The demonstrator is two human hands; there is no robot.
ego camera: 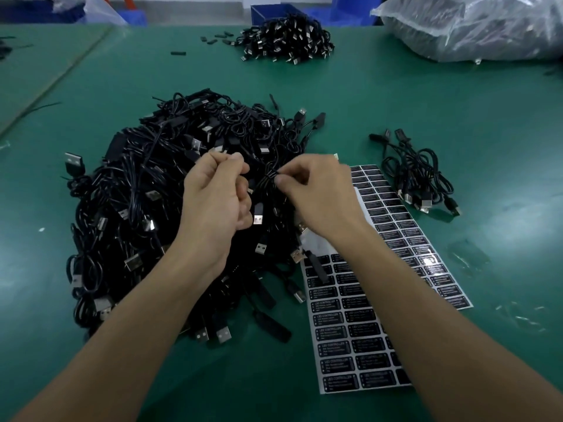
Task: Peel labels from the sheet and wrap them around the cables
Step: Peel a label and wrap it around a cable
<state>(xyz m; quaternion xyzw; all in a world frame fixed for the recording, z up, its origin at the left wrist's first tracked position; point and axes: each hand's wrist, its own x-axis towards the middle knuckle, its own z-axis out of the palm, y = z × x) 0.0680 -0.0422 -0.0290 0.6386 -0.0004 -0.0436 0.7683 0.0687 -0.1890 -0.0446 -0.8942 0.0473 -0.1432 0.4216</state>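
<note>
On the green bench (pixel 396 102) the big cable pile (pixel 128 193) lies left of the label sheet (pixel 350 345). Above it the left hand (pixel 213 196) curls its grip round one coiled cable (pixel 268 185); the right hand (pixel 316 190) pinches its middle, seemingly pressing a label closed. Next, I judge: set it aside, peel another.

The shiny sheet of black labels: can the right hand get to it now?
Probably yes. The glossy sheet of black labels lies flat just beside the right hand, but that hand pinches a black cable bundle.
</note>
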